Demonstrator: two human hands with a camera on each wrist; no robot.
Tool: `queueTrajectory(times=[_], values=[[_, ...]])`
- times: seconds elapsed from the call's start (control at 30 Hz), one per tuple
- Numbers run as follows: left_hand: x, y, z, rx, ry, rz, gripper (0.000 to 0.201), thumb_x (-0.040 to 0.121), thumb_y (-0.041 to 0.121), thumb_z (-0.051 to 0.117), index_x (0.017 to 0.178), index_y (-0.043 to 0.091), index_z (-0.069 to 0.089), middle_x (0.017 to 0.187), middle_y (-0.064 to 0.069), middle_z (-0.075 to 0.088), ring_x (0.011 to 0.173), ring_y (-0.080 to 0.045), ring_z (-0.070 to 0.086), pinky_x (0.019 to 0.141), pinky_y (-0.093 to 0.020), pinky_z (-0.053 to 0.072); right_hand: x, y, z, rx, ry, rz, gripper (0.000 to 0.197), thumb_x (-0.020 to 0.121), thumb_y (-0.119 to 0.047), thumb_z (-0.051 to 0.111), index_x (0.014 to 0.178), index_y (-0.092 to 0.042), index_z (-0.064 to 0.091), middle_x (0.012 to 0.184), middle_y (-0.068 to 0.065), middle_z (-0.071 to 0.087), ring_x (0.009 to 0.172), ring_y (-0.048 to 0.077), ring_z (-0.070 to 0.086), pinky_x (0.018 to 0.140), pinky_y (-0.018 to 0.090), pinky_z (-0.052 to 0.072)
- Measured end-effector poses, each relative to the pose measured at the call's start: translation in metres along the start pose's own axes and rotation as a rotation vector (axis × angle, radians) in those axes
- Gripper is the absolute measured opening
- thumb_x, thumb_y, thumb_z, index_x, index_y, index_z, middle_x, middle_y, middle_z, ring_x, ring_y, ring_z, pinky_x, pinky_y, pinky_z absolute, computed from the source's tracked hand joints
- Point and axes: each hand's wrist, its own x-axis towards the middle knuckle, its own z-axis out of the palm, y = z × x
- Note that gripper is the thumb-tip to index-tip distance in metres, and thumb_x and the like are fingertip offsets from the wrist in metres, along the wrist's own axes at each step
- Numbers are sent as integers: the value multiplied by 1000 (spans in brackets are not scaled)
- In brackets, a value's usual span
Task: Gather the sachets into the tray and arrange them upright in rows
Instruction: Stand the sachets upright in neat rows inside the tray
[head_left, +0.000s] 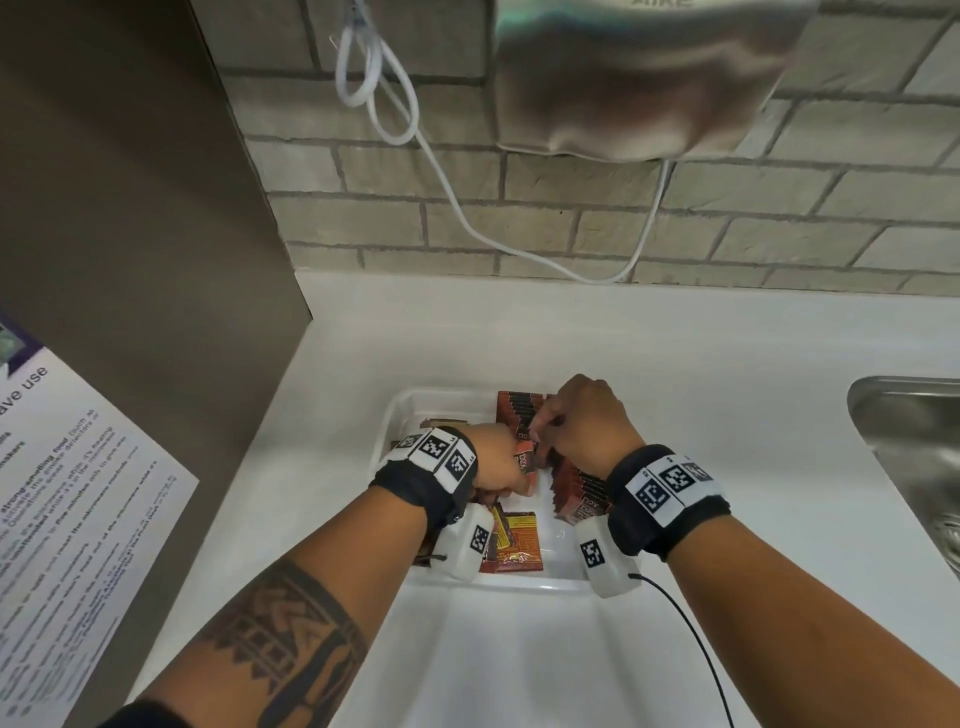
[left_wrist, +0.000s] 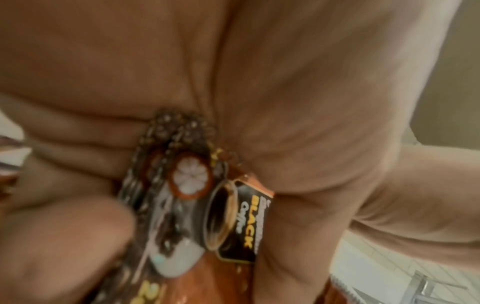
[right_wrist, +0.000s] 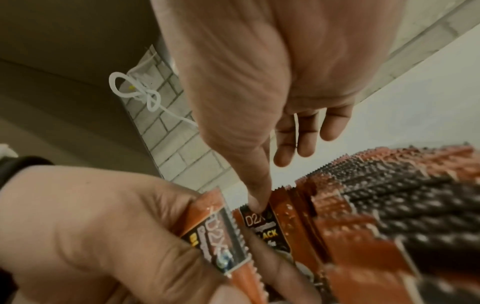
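White counter (head_left: 675, 353) holds a tray (head_left: 400, 415); left hand (head_left: 498, 457) grips coffee sachets (left_wrist: 233, 218), right hand (head_left: 587, 421) pinches one in the upright row (right_wrist: 389, 195)

Both forearms reach forward side by side, wrists banded. The left hand (head_left: 498, 457) curls its fingers round a small bundle of sachets (right_wrist: 221, 232); the right hand (head_left: 587, 421), knuckles up, presses a fingertip (right_wrist: 255, 203) downward.
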Motion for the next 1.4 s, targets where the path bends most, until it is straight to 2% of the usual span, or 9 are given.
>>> queueTrajectory(times=[0.1,0.17,0.33,0.73,0.9,1.03,1.2,1.3,1.4], values=[[6,4,4,-48,-20,-16,25,92,29,68,76,10,66,54,1,63,38,-11,52,46,-20,43,-1,-1,1,-90,-24,-6,22,85,-24,66,72,-37,77,101,-9,60,104,18,47,94,41,45],[8,5,4,-50,-22,-19,26,92,30,68,76,10,66,55,1,62,37,-11,51,46,-20,44,-1,0,0,-125,-39,-4,20,88,-25,63,79,-36,77,106,-5,53,105,18,42,95,39,41],[10,6,3,-56,-23,-18,24,93,32,68,80,11,66,58,2,62,38,-10,52,44,-19,43,5,4,3,-89,-37,4,24,83,-21,67,65,-38,70,98,-9,64,103,19,53,91,40,46],[6,8,3,-67,-17,-39,26,92,34,69,79,13,64,61,2,62,39,-10,52,41,-17,41,10,9,2,12,-20,-17,19,78,-23,78,70,-38,70,85,-14,69,94,18,64,93,44,51],[7,5,6,-196,-56,-67,29,93,26,69,104,-1,70,75,-7,65,54,-19,57,59,-30,52,4,7,-6,61,18,-27,22,84,-16,72,76,-37,72,81,-21,64,91,11,64,92,39,51],[-2,1,-2,-295,-45,-54,21,93,18,68,105,0,68,79,-9,64,58,-19,60,62,-28,55,-10,3,-18,120,19,-75,16,91,-18,64,85,-30,73,91,-15,67,82,0,58,68,7,38],[-8,-13,-9,-771,-7,137,16,91,16,74,106,12,70,95,-8,70,86,-21,70,88,-38,60,-22,-2,-28,281,-23,-92,8,90,-29,70,98,-27,72,91,-13,70,86,-1,63,70,12,42],[-12,-16,-9,-952,42,276,16,92,13,73,108,16,69,101,-4,74,91,-14,72,85,-34,61,-20,-5,-29,346,-10,-102,5,89,-27,73,93,-29,71,87,-10,73,77,-5,64,67,8,42],[-14,-18,-7,-981,86,323,25,90,14,75,114,18,69,112,-10,74,104,-22,72,84,-35,61,-17,-7,-30,401,32,-99,5,88,-24,75,88,-29,73,86,-7,75,78,2,67,67,10,46]])
